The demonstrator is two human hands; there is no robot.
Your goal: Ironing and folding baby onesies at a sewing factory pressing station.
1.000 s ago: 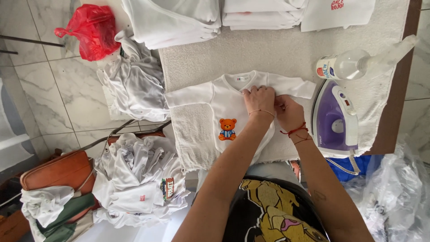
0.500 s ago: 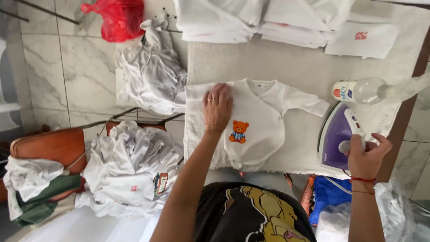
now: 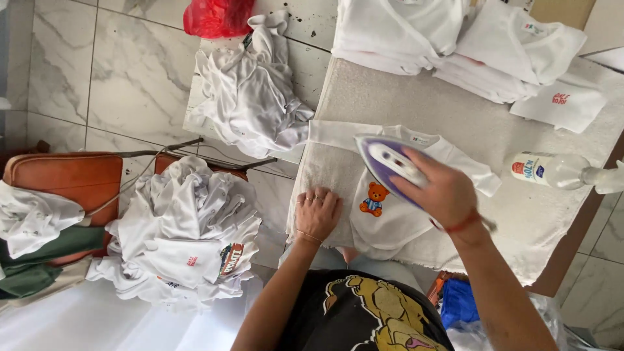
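While the right hand (image 3: 442, 192) grips the purple iron (image 3: 385, 160) and the flat, open left hand (image 3: 317, 213) pins the white baby top (image 3: 396, 221) near the table's front edge — a slip toward those fingers could burn them.

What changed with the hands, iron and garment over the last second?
The right hand left the collar, took the purple iron from its spot beside the spray bottle and brought it onto the white baby garment. The left hand slid to the garment's left edge, pressing flat. The folded stacks stayed put.
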